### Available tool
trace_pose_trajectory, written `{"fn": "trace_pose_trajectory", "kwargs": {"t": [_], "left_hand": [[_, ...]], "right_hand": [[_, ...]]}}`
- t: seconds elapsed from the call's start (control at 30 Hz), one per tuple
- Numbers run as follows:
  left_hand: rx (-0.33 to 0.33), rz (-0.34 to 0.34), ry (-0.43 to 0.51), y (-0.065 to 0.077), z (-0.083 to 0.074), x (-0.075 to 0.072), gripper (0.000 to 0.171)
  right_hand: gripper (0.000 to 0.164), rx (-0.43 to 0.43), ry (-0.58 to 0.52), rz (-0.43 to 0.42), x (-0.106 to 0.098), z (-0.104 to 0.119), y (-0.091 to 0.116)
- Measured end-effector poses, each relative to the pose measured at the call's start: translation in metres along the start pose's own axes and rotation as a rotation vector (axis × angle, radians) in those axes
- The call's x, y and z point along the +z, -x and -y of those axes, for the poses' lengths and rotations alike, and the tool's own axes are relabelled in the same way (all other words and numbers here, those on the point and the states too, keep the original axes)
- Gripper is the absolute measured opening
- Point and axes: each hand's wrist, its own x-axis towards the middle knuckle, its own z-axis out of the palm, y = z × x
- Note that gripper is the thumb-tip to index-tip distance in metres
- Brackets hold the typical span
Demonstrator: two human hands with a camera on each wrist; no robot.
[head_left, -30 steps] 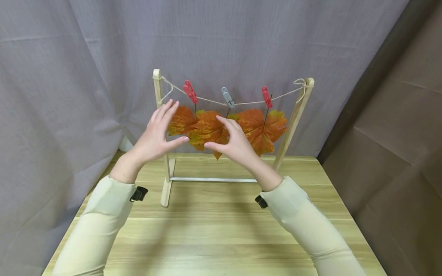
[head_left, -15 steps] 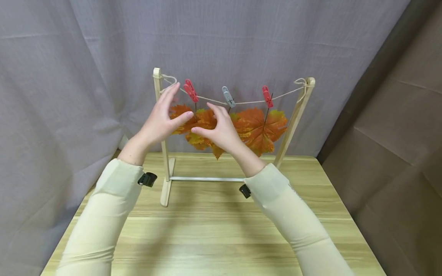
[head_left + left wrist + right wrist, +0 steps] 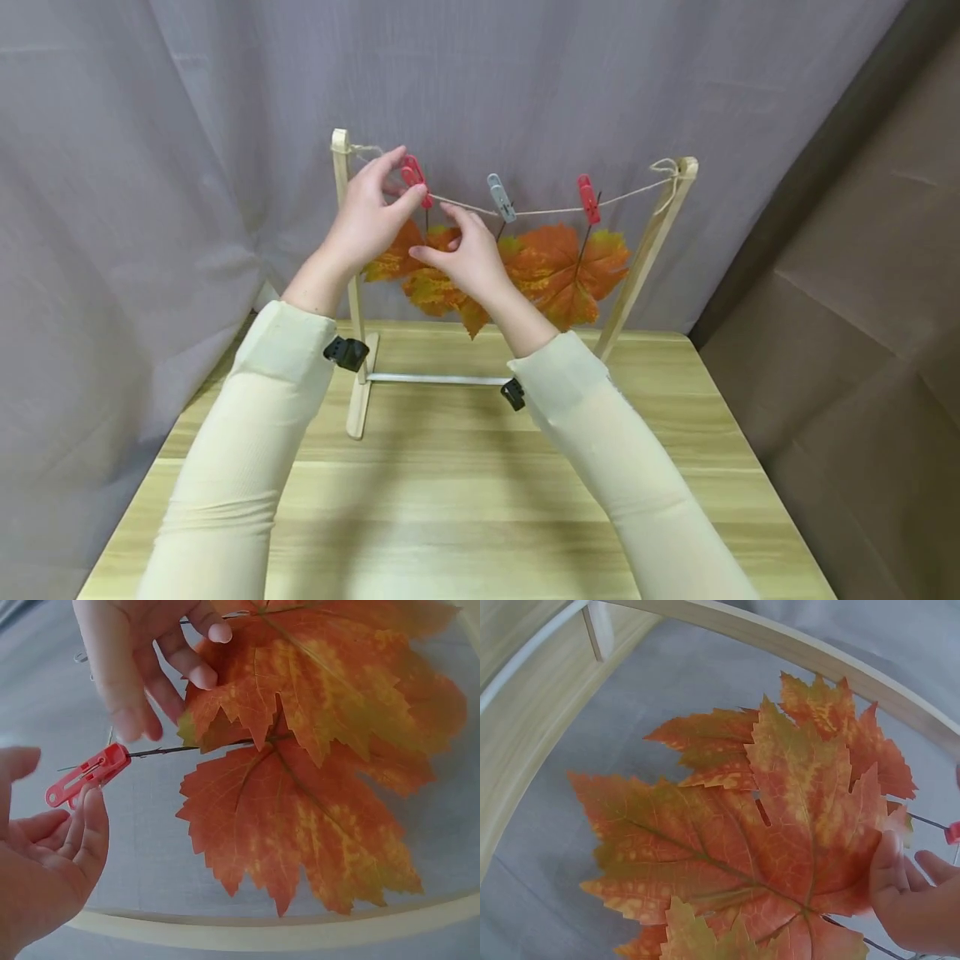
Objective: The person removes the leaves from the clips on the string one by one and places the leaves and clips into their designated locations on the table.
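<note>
Though the left red clip [image 3: 96, 771] is flanked by the left hand [image 3: 365, 215], nothing is gripped, the right hand [image 3: 475, 257] likewise spread.

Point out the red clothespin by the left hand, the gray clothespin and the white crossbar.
Red clothespin [image 3: 90, 774], left wrist view: mid-body.
Gray clothespin [image 3: 502, 198], head view: mid-body.
White crossbar [image 3: 438, 379], head view: middle of its visible length.

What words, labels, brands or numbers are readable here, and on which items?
None readable in any view.
Red clothespins and grey clothespin: no lettering that can be made out.
Leaves: veins and color patches only.
Wooden stand and table: no text visible.
Black wrist straps: too small to tell if marked.
</note>
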Motion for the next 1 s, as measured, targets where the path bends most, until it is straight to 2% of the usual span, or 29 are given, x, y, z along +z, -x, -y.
{"fn": "trace_pose_trajectory", "kwargs": {"t": [0.23, 0.5, 0.77, 1.0], "left_hand": [[-0.021, -0.063, 0.053, -0.007, -0.004, 0.001, 0.045], [-0.019, -0.076, 0.072, -0.003, -0.002, 0.001, 0.036], [-0.009, -0.075, 0.093, -0.002, -0.001, -0.001, 0.033], [-0.052, -0.056, 0.109, 0.001, 0.000, -0.003, 0.033]], "right_hand": [[0.048, 0.016, 0.040, -0.014, 0.002, 0.004, -0.009], [0.024, 0.022, 0.107, -0.039, 0.008, 0.004, -0.013], [0.017, 0.028, 0.149, -0.067, 0.009, 0.005, -0.012], [0.016, 0.028, 0.157, -0.048, 0.007, 0.005, -0.010]]}}
